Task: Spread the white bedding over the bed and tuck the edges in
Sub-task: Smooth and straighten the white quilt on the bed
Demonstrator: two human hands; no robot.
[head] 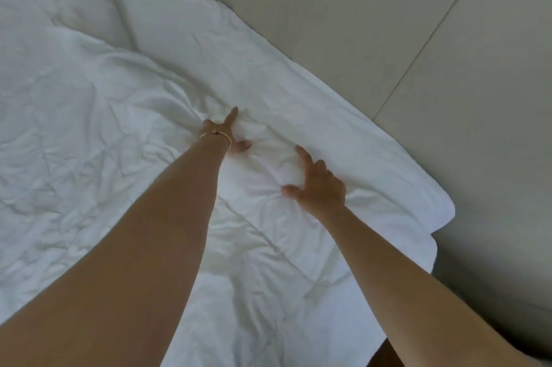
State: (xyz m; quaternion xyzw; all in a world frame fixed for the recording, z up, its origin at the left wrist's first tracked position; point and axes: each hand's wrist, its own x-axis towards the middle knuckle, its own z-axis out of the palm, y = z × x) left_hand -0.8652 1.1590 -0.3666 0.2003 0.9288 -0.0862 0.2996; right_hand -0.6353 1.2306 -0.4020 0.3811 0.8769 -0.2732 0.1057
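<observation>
White, wrinkled bedding (89,133) covers the bed across the left and middle of the head view. Its long edge runs diagonally from top middle down to a rounded corner (439,202) at the right. My left hand (225,133) presses flat on the bedding near the middle with fingers spread; a thin bracelet circles its wrist. My right hand (318,184) presses on the bedding a little nearer the corner, fingers spread too. Creases radiate between the two hands. Neither hand grips the cloth.
A pale tiled floor (388,23) lies beyond the bedding's edge at the top and right, crossed by a dark grout line. A dark strip of the bed's side shows below the corner at lower right (442,259).
</observation>
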